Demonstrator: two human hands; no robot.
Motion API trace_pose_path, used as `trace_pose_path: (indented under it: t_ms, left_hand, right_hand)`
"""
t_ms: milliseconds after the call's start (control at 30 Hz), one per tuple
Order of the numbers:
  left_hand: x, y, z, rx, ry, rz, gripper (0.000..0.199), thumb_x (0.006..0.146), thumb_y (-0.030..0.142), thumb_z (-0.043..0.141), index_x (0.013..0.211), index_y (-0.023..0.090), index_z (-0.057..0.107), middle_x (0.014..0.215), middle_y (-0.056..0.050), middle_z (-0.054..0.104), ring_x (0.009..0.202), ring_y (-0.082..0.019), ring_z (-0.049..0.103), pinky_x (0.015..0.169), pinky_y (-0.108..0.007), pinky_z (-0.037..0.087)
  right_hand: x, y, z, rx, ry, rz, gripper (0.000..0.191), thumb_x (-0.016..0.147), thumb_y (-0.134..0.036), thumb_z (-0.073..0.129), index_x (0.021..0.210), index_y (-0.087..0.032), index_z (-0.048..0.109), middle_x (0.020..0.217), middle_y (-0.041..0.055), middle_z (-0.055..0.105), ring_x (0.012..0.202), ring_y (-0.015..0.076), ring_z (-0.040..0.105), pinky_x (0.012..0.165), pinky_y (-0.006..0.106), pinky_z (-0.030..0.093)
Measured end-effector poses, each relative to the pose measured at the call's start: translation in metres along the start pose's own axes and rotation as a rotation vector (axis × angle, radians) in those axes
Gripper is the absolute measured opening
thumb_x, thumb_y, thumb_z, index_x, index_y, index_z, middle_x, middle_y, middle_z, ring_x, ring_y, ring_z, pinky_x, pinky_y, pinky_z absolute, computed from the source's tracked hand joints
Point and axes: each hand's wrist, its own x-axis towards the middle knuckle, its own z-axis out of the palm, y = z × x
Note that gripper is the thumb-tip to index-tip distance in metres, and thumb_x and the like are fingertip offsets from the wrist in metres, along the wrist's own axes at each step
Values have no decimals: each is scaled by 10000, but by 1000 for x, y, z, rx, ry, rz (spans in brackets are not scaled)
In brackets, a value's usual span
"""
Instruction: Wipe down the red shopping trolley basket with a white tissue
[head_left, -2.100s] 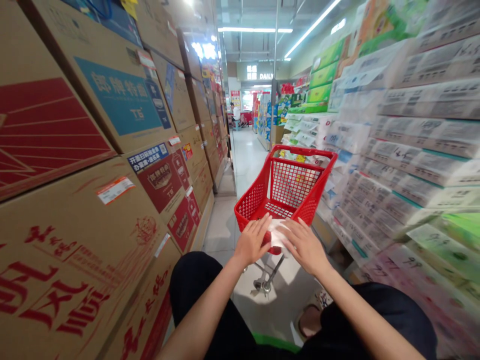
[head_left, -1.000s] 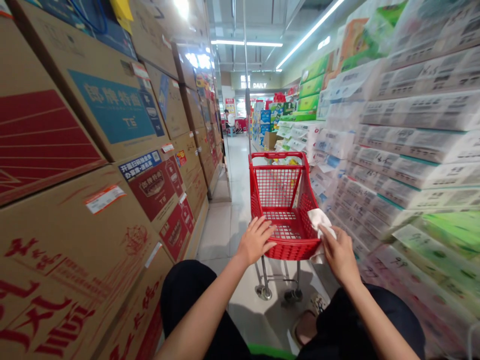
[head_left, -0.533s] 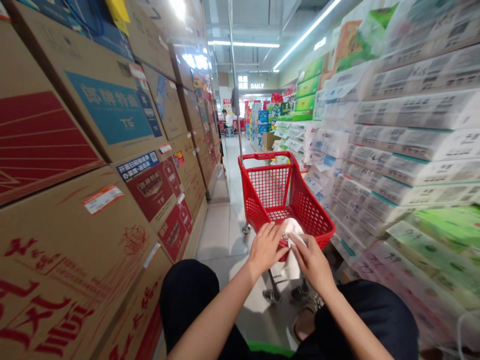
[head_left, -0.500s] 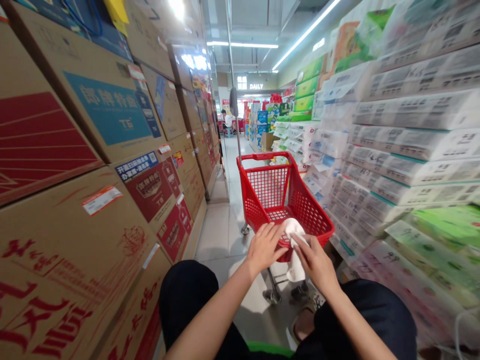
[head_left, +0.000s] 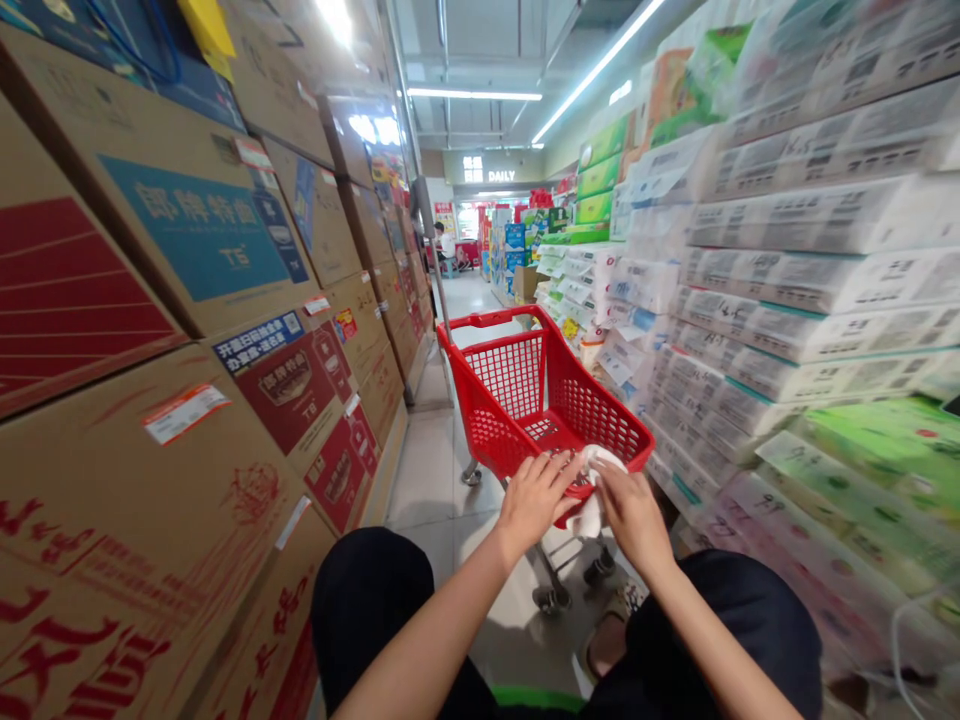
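Note:
A red plastic shopping cart (head_left: 600, 400) with perforated sides stands before my knees, its near rim under my hands. My left hand (head_left: 534, 500) rests on that near rim, fingers stretched out and a little apart. My right hand (head_left: 630, 505) is closed on a white cloth (head_left: 589, 515), pressed against the near right part of the rim. Part of the cloth drapes over the outside of the cart, and the fingers hide some of it. Below the basket, the metal frame and a caster (head_left: 551, 600) show.
Stacked cardboard cartons (head_left: 135, 480) line the left side. On the right rise piles of wrapped tissue packs (head_left: 810, 240) and green packs (head_left: 885, 450). A tiled aisle floor (head_left: 424, 460) runs ahead, with a seated person (head_left: 445, 243) far off.
The cart has shifted left in view and turned slightly. My right hand and the cloth have moved a little right along the rim, and less cloth hangs down.

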Motion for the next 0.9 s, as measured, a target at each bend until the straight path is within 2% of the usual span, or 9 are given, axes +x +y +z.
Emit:
trace_pose_path:
  t_ms: [100, 167, 233, 333, 467, 567, 733, 800, 900]
  left_hand:
    - [7, 5, -2, -28, -23, -35, 867, 990, 409, 595, 1660, 208, 83, 1643, -66, 391, 1355, -248, 510, 1114, -387, 404]
    - [13, 0, -4, -51, -39, -19, 901, 971, 408, 612, 1661, 214, 66, 1673, -67, 326, 1328, -252, 530, 1124, -398, 396]
    - [18, -14, -6, -67, -40, 30, 905, 948, 526, 624, 1657, 268, 123, 1692, -44, 281, 1344, -270, 516, 1186, -447, 338]
    - [23, -46, -6, -51, -8, 65, 906, 896, 697, 608, 1630, 311, 244, 1703, -26, 253, 1491, -325, 349, 1271, -564, 154]
    - [22, -74, 1, -14, 14, -37, 798, 939, 628, 594, 1613, 325, 294, 1664, -36, 350, 1535, -344, 269, 1272, -589, 144]
    - [22, -67, 6, 2, 11, -73, 826, 942, 544, 629, 1633, 327, 231, 1626, -49, 408, 1505, -360, 319, 1258, -577, 202]
    - [28, -37, 7, 8, 8, -137, 933, 911, 442, 685, 1652, 316, 132, 1628, -78, 393, 1458, -406, 368, 1212, -575, 284]
    - [31, -29, 6, 6, 7, -168, 942, 907, 428, 685, 1653, 319, 121, 1627, -89, 393, 1441, -426, 384, 1185, -586, 314]
    - [35, -21, 8, 8, -1, -184, 958, 894, 423, 693, 1654, 311, 120, 1619, -113, 400, 1417, -448, 410, 1154, -597, 341]
  right_hand:
    - [-7, -31, 1, 55, -49, -53, 419, 1037, -347, 450, 1410, -237, 606, 1397, 95, 658, 1242, 281, 623, 1050, 491, 509]
    - [-9, -33, -4, 72, -74, -42, 415, 1036, -354, 460, 1419, -279, 600, 1386, 65, 668, 1236, 265, 635, 1045, 477, 528]
    - [-10, -19, -13, 65, -101, -19, 408, 1034, -372, 468, 1417, -330, 601, 1374, 35, 678, 1214, 252, 650, 1024, 465, 552]
    - [-7, 19, -26, 21, -84, 26, 414, 1029, -396, 475, 1425, -363, 590, 1375, 14, 677, 1209, 253, 652, 1020, 477, 556]
    - [0, 50, -30, -7, -13, 131, 419, 1038, -413, 436, 1404, -309, 612, 1402, 45, 659, 1237, 264, 641, 1037, 486, 529]
    - [7, 41, -26, -57, 3, 158, 411, 1045, -422, 410, 1325, -258, 662, 1340, 82, 695, 1191, 274, 660, 992, 455, 530]
    - [17, 8, -25, -306, -77, 132, 386, 1045, -421, 394, 984, -234, 726, 888, 112, 750, 840, 268, 673, 695, 369, 505]
    - [20, -1, -25, -352, -71, 98, 351, 1041, -381, 404, 940, -241, 709, 874, 108, 743, 823, 255, 656, 665, 346, 480]
    - [24, -11, -20, -336, -37, 39, 298, 1032, -314, 417, 1065, -249, 706, 1023, 108, 763, 852, 253, 650, 702, 354, 504]
